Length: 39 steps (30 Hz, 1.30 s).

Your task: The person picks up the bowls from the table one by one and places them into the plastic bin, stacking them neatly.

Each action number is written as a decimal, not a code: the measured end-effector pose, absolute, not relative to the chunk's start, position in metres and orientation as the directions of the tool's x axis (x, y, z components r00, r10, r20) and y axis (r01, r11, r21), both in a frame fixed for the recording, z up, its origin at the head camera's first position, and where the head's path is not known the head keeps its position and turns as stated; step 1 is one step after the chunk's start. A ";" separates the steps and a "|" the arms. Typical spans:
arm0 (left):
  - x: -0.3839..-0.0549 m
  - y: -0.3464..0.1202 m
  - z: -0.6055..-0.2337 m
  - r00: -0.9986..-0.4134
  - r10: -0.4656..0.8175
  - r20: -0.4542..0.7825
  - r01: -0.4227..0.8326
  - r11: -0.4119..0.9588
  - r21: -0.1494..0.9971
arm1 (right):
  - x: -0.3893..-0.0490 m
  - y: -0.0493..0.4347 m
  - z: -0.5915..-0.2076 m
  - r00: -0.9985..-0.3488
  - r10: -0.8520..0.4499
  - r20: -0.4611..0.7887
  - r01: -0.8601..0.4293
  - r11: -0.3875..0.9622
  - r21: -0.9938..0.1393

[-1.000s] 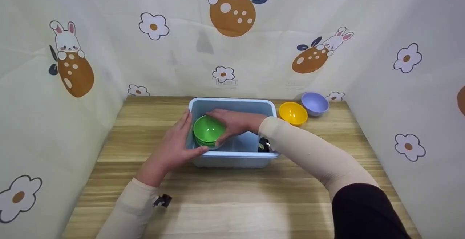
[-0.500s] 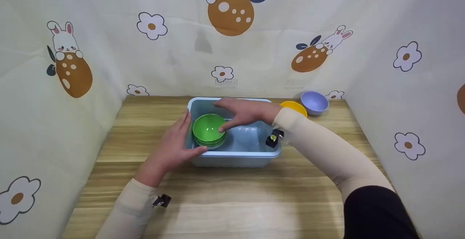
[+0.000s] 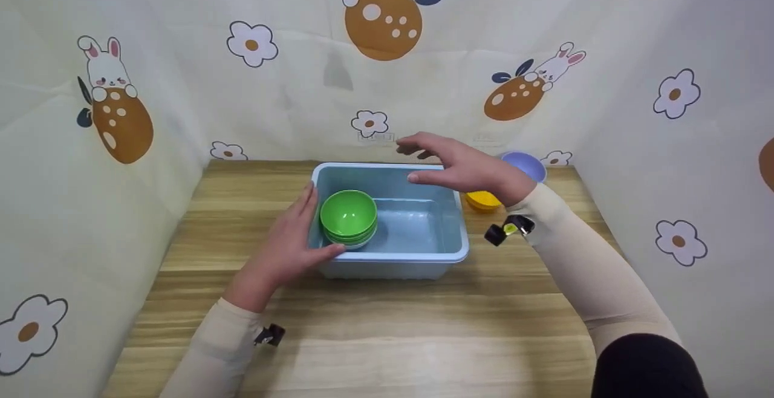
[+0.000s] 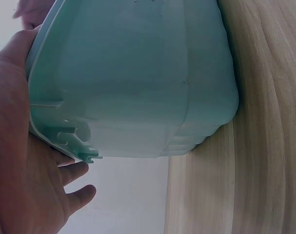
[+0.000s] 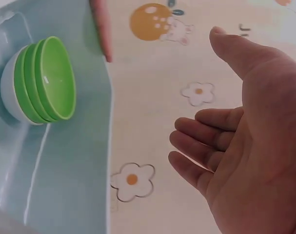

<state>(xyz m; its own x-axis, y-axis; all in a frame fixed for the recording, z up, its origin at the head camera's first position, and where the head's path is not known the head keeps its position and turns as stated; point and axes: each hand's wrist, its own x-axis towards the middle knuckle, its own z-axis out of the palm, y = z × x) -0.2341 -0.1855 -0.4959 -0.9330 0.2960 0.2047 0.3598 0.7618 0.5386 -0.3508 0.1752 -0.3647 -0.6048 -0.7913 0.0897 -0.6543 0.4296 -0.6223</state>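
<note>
A light blue plastic bin (image 3: 399, 257) stands on the table, and inside at its left sits a stack of green bowls (image 3: 349, 213). A whitish bowl (image 5: 10, 90) forms the bottom of that stack in the right wrist view. My left hand (image 3: 281, 247) rests against the bin's front left corner, thumb on the front rim and fingers extended along the left side. My right hand (image 3: 465, 165) is raised over the bin's back right corner with nothing in it, fingers relaxed and spread from the thumb. It partly covers a yellow bowl (image 3: 482, 201) and a purple bowl (image 3: 525, 161).
The wood-patterned table (image 3: 387, 337) is bounded at the back and sides by printed cloth walls (image 3: 290, 101). The yellow and purple bowls stand to the right of the bin, near the back wall. A small black camera (image 3: 510, 228) is strapped at my right wrist.
My right hand has let go of the green bowl stack and risen out of the bin, moving right toward the yellow and purple bowls. The stack and my left hand have stayed in place.
</note>
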 end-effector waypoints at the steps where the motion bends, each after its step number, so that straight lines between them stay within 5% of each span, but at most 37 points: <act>1: -0.234 -0.185 -0.496 -0.933 0.296 0.206 0.361 0.764 0.535 | -0.349 0.182 -0.364 -0.614 -0.783 0.105 -0.650 0.425 -0.630; 11: -0.234 -0.185 -0.494 -0.936 0.289 0.199 0.351 0.757 0.551 | -0.335 0.245 -0.376 -0.713 -0.656 0.248 -0.604 0.394 -0.692; 27: -0.235 -0.186 -0.496 -0.938 0.289 0.193 0.347 0.758 0.552 | -0.320 0.297 -0.438 -0.892 -0.368 0.261 -0.426 0.497 -0.756; 39: -0.234 -0.187 -0.496 -0.938 0.286 0.195 0.346 0.759 0.552 | -0.321 0.315 -0.477 -0.923 -0.251 0.291 -0.384 0.630 -0.675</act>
<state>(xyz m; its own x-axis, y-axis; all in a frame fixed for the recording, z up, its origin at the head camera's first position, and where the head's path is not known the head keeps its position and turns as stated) -0.2343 -0.1865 -0.4963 -0.9382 0.2859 0.1948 0.3458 0.7585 0.5523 -0.3214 0.3153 -0.4769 -0.9232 -0.2508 0.2912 -0.3840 0.6304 -0.6746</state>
